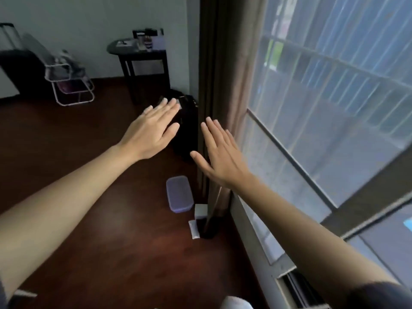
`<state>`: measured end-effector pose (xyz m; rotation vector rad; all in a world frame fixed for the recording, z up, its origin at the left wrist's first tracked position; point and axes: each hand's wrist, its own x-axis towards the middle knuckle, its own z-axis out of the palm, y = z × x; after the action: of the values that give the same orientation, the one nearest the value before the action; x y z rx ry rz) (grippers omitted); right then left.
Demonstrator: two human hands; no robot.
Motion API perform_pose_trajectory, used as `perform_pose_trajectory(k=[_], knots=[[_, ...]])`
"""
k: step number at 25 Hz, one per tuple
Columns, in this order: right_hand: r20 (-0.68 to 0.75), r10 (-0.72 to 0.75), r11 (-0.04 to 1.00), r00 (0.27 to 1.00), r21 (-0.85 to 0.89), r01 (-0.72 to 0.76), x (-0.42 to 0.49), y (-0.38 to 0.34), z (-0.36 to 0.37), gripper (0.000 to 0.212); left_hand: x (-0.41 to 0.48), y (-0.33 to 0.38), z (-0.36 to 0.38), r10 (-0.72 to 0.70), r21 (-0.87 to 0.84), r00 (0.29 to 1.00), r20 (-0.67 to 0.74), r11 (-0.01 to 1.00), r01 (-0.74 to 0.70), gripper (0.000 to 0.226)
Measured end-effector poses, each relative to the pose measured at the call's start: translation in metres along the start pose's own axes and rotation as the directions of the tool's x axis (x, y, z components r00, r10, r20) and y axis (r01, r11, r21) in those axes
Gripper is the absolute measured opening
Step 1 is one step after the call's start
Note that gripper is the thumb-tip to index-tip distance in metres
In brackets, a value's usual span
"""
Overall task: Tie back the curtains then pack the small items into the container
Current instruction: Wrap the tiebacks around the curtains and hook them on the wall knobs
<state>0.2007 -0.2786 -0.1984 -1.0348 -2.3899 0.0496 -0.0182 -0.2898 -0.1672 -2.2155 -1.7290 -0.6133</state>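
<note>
Flat bare hands (153, 128) (223, 157) near pleated brown curtain (220, 63)

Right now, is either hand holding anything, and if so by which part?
Nothing is held. The left hand and right hand are both open and flat with fingers spread, reaching toward the brown curtain with no grip on it.

We note a brown curtain (219, 85), plain, no pattern we can make out. Floor (93, 175) dark reddish-brown wood with a soft sheen. Container (179, 194) pale lilac, lid the same tint, near the floor's window edge. Beside it a white box (200, 211) and a whitish packet (193, 229). Side table (142, 56) black. Wall (73, 21) pale grey-green. Folding rack (71, 85) white-framed. Bag (186, 126) on the floor black
</note>
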Motion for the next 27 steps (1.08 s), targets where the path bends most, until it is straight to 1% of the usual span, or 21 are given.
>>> perform_pose_trajectory(k=[4, 8, 12, 14, 16, 18, 19, 21, 23, 25, 27], knots=[[0.068, 0.003, 1.0, 0.998, 0.011, -0.004, 0.079, 0.016, 0.064, 0.072, 0.033, -0.074, 0.044, -0.082, -0.024, 0.995, 0.059, 0.996, 0.084, 0.067], [0.073, 0.024, 0.998, 0.997, 0.058, -0.028, 0.154, 0.05, 0.115, 0.073, 0.097, -0.141, 0.082, -0.073, -0.034, 0.997, 0.028, 0.997, 0.074, 0.066], [0.048, 0.187, 0.976, 0.981, 0.103, -0.191, 0.241, 0.089, 0.152, 0.074, 0.2, -0.193, 0.119, -0.055, -0.1, 0.998, 0.036, 0.993, 0.059, 0.058], [0.024, 0.222, 0.97, 0.975, 0.1, -0.223, 0.278, 0.102, 0.169, 0.073, 0.243, -0.215, 0.136, -0.027, -0.124, 0.999, 0.018, 0.992, 0.029, 0.055], [0.03, 0.263, 0.957, 0.964, 0.117, -0.264, 0.311, 0.114, 0.19, 0.072, 0.279, -0.237, 0.155, 0.008, -0.164, 1.0, -0.004, 0.986, -0.009, 0.054], [0.03, 0.332, 0.937, 0.943, 0.102, -0.333, 0.341, 0.127, 0.214, 0.072, 0.314, -0.265, 0.178, 0.03, -0.23, 0.999, 0.018, 0.973, -0.025, 0.054], [0.027, 0.373, 0.924, 0.928, 0.085, -0.374, 0.357, 0.135, 0.226, 0.073, 0.333, -0.28, 0.191, 0.051, -0.264, 0.998, 0.045, 0.964, -0.037, 0.054], [0.011, 0.478, 0.877, 0.878, 0.048, -0.478, 0.388, 0.149, 0.249, 0.074, 0.375, -0.306, 0.219, 0.143, -0.354, 0.985, 0.099, 0.93, -0.1, 0.05], [-0.057, 0.572, 0.82, 0.818, 0.036, -0.571, 0.411, 0.158, 0.269, 0.074, 0.409, -0.32, 0.244, 0.238, -0.471, 0.966, 0.098, 0.867, -0.166, 0.049], [-0.13, 0.69, 0.721, 0.712, 0.039, -0.692, 0.429, 0.153, 0.287, 0.076, 0.436, -0.325, 0.264, 0.355, -0.576, 0.929, 0.107, 0.784, -0.233, 0.049], [-0.16, 0.761, 0.641, 0.629, 0.031, -0.767, 0.445, 0.145, 0.295, 0.076, 0.459, -0.329, 0.275, 0.489, -0.631, 0.87, 0.062, 0.695, -0.345, 0.049]])
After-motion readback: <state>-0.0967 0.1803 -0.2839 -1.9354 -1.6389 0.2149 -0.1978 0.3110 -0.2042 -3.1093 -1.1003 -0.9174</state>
